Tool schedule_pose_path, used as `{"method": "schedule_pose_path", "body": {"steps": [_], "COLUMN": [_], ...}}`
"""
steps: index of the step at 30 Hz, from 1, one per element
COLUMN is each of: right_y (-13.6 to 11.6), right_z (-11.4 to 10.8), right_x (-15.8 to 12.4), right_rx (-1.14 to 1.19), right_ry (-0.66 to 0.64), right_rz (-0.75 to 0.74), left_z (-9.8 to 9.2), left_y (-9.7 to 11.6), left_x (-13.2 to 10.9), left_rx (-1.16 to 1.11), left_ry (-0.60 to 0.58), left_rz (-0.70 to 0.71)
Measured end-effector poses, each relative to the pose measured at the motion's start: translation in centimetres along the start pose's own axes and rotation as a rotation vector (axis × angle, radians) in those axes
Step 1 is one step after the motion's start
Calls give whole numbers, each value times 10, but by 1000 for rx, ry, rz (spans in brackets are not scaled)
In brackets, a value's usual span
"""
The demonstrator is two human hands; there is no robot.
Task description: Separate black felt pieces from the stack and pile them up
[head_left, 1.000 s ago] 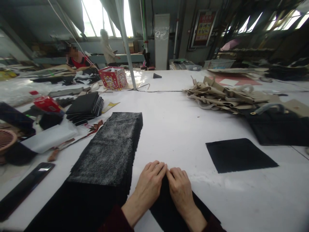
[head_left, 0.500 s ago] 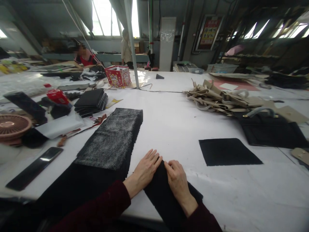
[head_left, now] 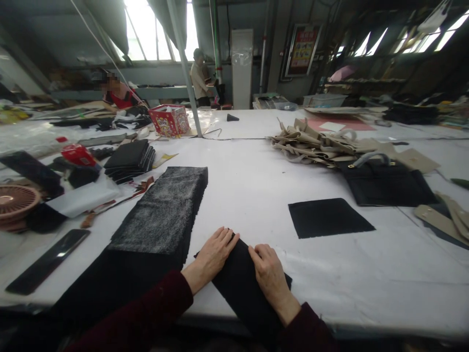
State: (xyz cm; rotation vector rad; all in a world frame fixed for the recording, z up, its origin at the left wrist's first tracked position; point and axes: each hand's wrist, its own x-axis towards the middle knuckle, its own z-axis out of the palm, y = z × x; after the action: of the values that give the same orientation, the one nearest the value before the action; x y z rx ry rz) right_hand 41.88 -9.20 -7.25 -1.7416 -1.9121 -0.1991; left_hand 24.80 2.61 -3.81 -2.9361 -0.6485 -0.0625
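A piece of black cloth [head_left: 238, 276] lies at the table's front edge under both hands, folded over on itself, with a corner showing at the right. My left hand [head_left: 212, 254] rests flat on its far left edge, fingers stretched out. At the upper right edge, my right hand [head_left: 269, 274] pinches the cloth between thumb and curled fingers. Left of the hands is a stack of black cloth pieces [head_left: 124, 274], topped by a speckled grey part [head_left: 157, 210]. A single black piece [head_left: 330, 217] lies flat to the right.
A black handbag [head_left: 390, 183] and a pile of beige straps [head_left: 311, 142] are at the right. A phone [head_left: 47, 261], a pink fan [head_left: 16, 203] and folded black pieces [head_left: 128, 159] are at the left. Behind stand a red box [head_left: 168, 120] and a pole [head_left: 186, 73].
The view has turned slightly right, so the table's things sit further left. My hands are a little further apart along the cloth's edge, and more of the cloth shows between them.
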Motion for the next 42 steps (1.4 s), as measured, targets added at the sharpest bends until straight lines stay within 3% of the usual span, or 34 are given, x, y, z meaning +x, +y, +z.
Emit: {"method": "schedule_pose_path", "body": {"steps": [20, 42], "right_y": [16, 25], "right_z": [-37, -53], "right_x": [-42, -65], "right_rx": [27, -73], "right_ry": [-97, -94], "right_rz": [31, 30], "left_z": [-6, -20], "left_y": [16, 47], "left_x": [3, 16], "left_rx": [17, -67], "left_ry": [-44, -75], "left_rz": [115, 307]}}
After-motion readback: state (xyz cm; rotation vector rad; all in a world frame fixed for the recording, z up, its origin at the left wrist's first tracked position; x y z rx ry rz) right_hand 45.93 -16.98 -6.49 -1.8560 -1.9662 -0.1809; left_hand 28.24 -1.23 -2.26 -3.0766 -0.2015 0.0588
